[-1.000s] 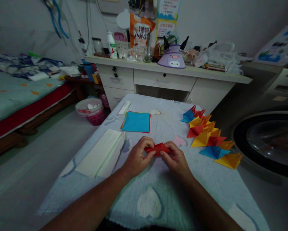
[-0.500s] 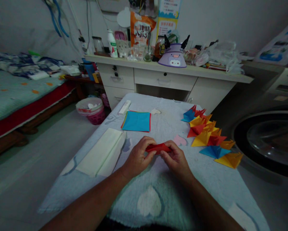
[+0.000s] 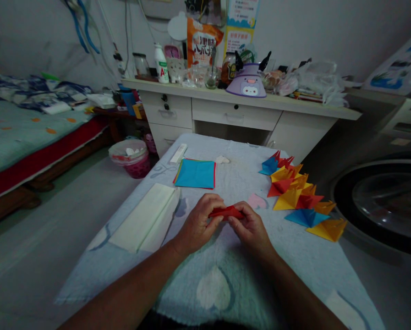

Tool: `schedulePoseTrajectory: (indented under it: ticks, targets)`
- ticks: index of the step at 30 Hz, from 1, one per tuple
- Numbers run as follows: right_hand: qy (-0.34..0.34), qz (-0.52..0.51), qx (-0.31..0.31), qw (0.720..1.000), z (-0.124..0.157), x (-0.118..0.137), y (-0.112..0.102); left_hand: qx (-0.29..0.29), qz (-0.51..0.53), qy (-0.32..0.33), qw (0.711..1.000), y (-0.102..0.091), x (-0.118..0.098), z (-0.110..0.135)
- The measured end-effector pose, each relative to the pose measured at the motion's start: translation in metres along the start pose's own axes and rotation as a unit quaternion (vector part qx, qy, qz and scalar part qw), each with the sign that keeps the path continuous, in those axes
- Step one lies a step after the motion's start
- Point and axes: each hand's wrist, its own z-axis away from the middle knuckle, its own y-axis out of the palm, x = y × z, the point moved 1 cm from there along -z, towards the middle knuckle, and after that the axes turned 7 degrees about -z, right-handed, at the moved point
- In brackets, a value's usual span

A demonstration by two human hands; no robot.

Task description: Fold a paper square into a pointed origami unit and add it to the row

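Note:
A piece of folded red paper (image 3: 227, 212) is held just above the cloth-covered table (image 3: 212, 256). My left hand (image 3: 205, 220) pinches its left end between thumb and fingers. On the right end, my right hand (image 3: 248, 224) grips it the same way, and the fingers hide parts of both ends. Beyond my hands lies a stack of square paper sheets (image 3: 195, 173), blue on top, with red and yellow edges showing. Several folded paper cranes (image 3: 294, 188) in red, yellow, orange and blue stand in a cluster along the table's right side.
A pale folded packet (image 3: 145, 217) lies at the table's left, and a small white box (image 3: 178, 153) is near its far left corner. A white desk (image 3: 236, 107) crowded with items stands behind. Right is a washing machine (image 3: 380, 197); left, a pink bin (image 3: 131, 158).
Almost nothing differs. Both hands keep hold of the red paper, which has tilted very slightly between the fingers.

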Motion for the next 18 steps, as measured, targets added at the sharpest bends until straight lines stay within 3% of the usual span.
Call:
schedulePoseTrajectory:
  ticks: [18]
  targets:
    - [-0.011,0.046,0.005,0.999,0.0000,-0.0023,-0.0007,0.029,-0.009,-0.014,0.999,0.0007,-0.0014,0.0016]
